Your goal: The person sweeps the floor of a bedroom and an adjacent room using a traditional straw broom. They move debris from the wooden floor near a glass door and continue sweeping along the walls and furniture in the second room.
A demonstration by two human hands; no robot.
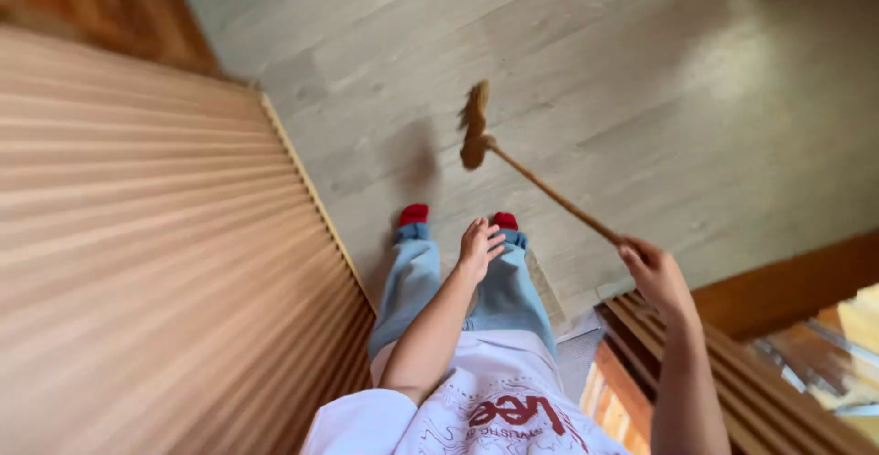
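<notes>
My right hand (655, 276) grips the end of a thin wooden broom handle (549, 189). The handle runs up and left to a brown bristle head (474, 125) that hangs above the grey floor (595, 70), blurred by motion. My left hand (478, 246) hangs free in front of my legs, fingers loosely apart, holding nothing. Below it are my light blue jeans (412, 281) and red socks (413, 213). My white printed shirt fills the bottom of the view.
A ribbed wooden slat wall (137, 263) fills the left side, close to my left leg. A dark wooden slatted piece (732, 391) and a brown wooden frame (787, 281) stand at the lower right. Another brown wooden panel (110, 6) sits at the top left.
</notes>
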